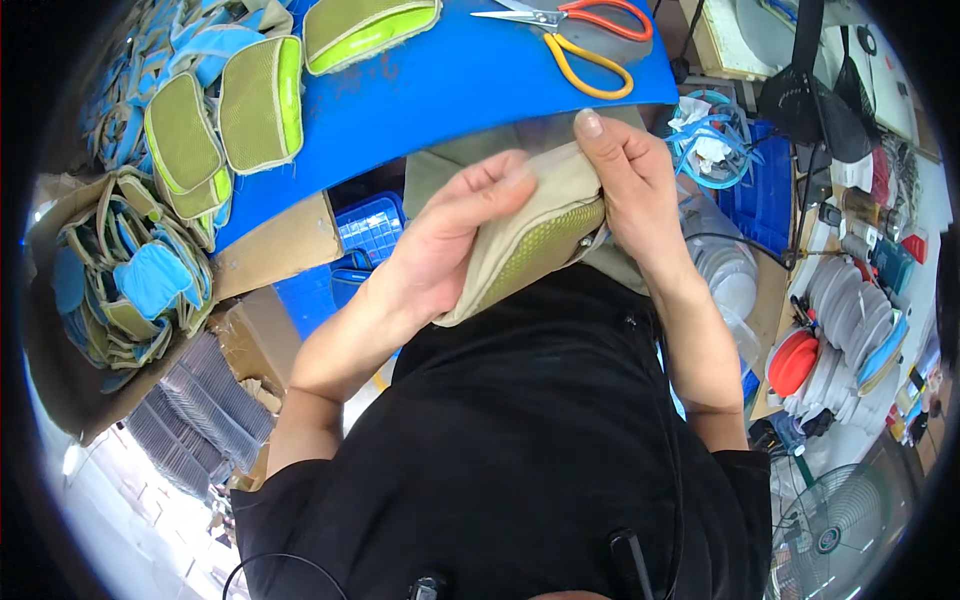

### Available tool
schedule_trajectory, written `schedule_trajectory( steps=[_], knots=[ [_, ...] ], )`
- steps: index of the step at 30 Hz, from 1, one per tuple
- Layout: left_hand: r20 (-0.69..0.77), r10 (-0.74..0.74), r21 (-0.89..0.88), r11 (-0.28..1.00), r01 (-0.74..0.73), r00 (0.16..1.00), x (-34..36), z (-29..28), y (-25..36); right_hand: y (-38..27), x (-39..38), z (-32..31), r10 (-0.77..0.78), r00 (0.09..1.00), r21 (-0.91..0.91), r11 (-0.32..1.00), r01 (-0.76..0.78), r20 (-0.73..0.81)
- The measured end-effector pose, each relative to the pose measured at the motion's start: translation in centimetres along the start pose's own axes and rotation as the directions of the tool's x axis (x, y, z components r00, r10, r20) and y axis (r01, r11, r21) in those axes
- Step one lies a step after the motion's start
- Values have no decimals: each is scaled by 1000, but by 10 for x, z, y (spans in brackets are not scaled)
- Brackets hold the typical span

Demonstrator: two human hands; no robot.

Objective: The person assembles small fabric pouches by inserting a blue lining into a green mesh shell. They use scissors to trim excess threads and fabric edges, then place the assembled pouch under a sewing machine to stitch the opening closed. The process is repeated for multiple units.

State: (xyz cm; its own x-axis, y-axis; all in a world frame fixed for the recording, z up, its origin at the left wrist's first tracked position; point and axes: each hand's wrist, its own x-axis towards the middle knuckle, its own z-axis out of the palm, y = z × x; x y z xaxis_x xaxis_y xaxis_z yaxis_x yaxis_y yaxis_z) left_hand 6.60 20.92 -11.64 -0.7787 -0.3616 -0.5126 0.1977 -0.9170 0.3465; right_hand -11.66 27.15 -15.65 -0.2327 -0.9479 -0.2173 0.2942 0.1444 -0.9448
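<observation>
Close in front of my body I hold a beige fabric pouch (pixel 535 235) with an olive-green mesh panel, tilted up to the right. My left hand (pixel 455 225) grips its left edge, the thumb lying along the top and its tip slightly smeared by motion. On the right edge, my right hand (pixel 630 180) pinches the cloth with the thumb pointing up. A small dark round spot shows on the mesh near the right hand. More beige cloth hangs behind and below the pouch.
On the blue table (pixel 400 115) lie scissors (pixel 575 40) with red and yellow handles and several green mesh pieces (pixel 260 105). A cardboard box (pixel 100 400) of sewn pieces stands left. At right are a blue basket (pixel 745 165), tape rolls (pixel 840 300) and a fan (pixel 830 540).
</observation>
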Motion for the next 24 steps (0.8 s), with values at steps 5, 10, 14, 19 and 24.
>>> schedule_trajectory(
  steps=[5,10,14,19,24],
  knots=[
    [137,18,164,986,-41,990,10,-13,18,-4,12,1,-66,996,16,998,67,-53],
    [172,44,436,892,-116,984,11,-19,36,5,20,-7,-110,984,2,994,111,-143],
    [142,22,646,755,-110,990,10,-19,56,4,26,-11,-163,973,-124,982,144,-162],
    [114,54,774,621,-123,992,30,-9,67,-37,39,10,-262,952,-435,847,305,157],
    [164,16,949,272,-162,986,16,-17,109,-39,53,-18,-90,993,-193,978,73,-79]
  ],
)
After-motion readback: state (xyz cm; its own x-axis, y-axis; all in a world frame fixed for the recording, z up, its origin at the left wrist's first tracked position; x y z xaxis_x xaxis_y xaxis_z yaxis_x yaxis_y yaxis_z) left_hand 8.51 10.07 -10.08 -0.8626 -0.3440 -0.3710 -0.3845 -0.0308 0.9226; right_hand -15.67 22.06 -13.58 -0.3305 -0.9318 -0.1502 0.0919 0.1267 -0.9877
